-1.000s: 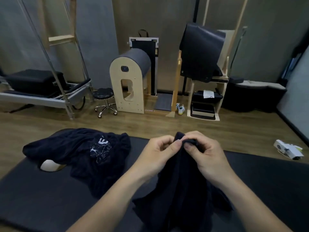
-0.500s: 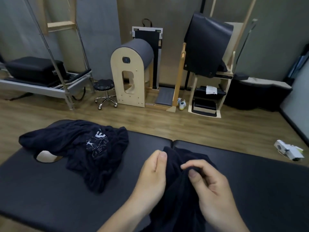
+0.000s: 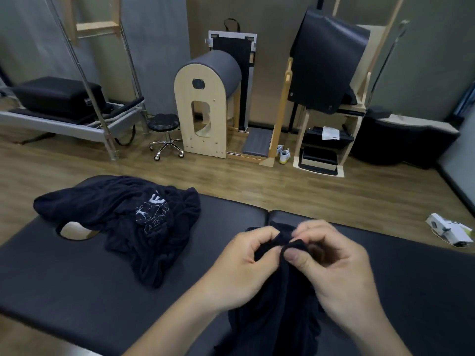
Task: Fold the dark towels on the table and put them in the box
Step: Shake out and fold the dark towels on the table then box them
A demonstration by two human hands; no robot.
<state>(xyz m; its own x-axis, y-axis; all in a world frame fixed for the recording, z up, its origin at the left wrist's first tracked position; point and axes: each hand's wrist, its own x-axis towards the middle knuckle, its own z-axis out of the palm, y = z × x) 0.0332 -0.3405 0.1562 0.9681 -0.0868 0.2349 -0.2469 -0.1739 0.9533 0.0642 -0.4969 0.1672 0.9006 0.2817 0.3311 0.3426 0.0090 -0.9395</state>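
While the left hand (image 3: 246,273) and the right hand (image 3: 334,276) pinch the upper edge of the dark towel (image 3: 282,317) almost knuckle to knuckle, the cloth can only hang in a rumpled bunch. The step in hand looks like finding that edge before the first fold. Both hands are curled onto the fabric, thumb against forefinger, and the rest of the towel drops from the pinch toward the near edge of the black padded table (image 3: 64,291). To do this well, one hand should keep its pinch while the other slides outward along the hem until it meets a corner. The anchoring hand can then do the same, so the edge is drawn taut and level. Terry cloth is limp and clings to itself, so a light shake should help it fall flat. The bare stretch of table on the right gives room to lay it down. A second dark towel (image 3: 133,222), crumpled with a white logo showing, lies well apart to the left beside the face hole (image 3: 74,231) and waits its turn. No box is in view, so its place needs checking before carrying.
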